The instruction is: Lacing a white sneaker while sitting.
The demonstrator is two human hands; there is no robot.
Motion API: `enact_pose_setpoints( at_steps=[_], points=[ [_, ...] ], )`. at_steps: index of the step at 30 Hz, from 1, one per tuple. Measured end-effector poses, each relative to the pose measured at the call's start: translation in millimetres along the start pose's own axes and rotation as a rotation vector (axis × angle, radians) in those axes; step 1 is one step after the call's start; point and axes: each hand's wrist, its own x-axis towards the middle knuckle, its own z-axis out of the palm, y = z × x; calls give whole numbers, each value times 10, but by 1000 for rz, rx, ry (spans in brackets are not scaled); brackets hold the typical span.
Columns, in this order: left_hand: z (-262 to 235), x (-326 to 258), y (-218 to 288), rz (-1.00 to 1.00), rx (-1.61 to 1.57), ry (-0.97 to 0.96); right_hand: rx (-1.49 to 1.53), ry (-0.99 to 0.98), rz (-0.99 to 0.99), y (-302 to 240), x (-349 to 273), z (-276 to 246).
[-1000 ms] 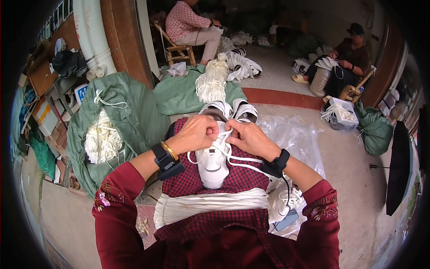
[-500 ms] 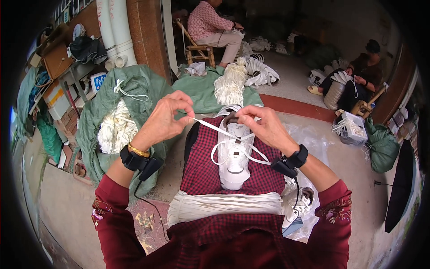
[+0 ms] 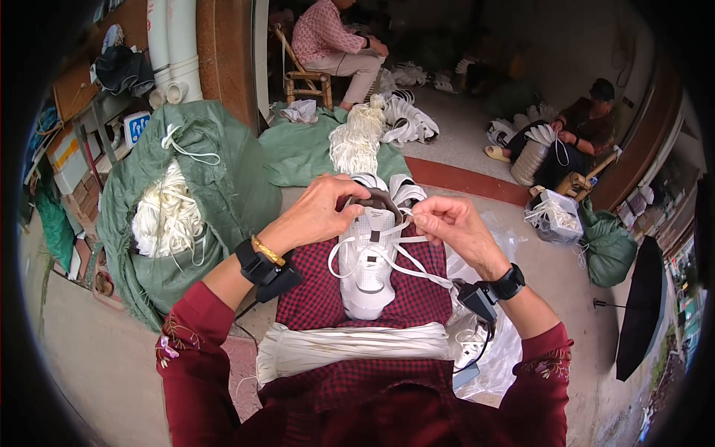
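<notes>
One shoe (image 3: 370, 262) is in hand, lying on the red checked cloth (image 3: 313, 294) over my lap, toe toward me and collar away. Lacing looks well along but not finished, as I judge it — white lace (image 3: 417, 268) crosses the upper eyelets near the tongue, and loose loops hang down both sides of the upper, not yet drawn snug or tied.

My left hand (image 3: 322, 212) is closed over the collar and tongue, fingers curled, steadying the shoe from the top. My right hand (image 3: 447, 223) has thumb and forefinger pinched on the lace just beside the top eyelets; a length of it trails down past my right wrist.

Condition of the shoe: white upper, perforated at the toe, a dark band at the collar rim, a small dark tab on the tongue. No soiling visible.

Remaining, by my estimate — taking up the slack and finishing the ends.

Stock on hand: a bundle of laces (image 3: 350, 349) across my lap below the shoe, and a heap of white cord (image 3: 165, 220) in the green sack (image 3: 231, 186) to my left.
</notes>
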Motion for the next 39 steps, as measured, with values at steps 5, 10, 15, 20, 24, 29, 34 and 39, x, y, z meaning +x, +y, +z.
enact_pose_setpoints(
  at_steps=[5,10,15,20,24,29,34,39],
  points=[
    [362,245,-323,-142,262,-185,44,51,5,505,-239,2],
    [197,474,-197,-282,-22,-534,-94,128,-163,716,-39,245],
    [299,437,-543,-225,-263,-524,-352,230,-248,723,159,442],
    [372,400,-702,-247,-488,-513,-345,303,-271,850,172,477],
    [312,400,-593,-197,-453,-492,-367,314,-205,837,188,484],
    [210,380,-540,-113,-538,-609,-449,211,-282,728,193,490],
    [205,347,-433,-71,-373,-550,-240,87,-143,884,242,416],
    [292,332,-584,-95,-218,-528,-225,74,-39,821,273,456]
  ],
)
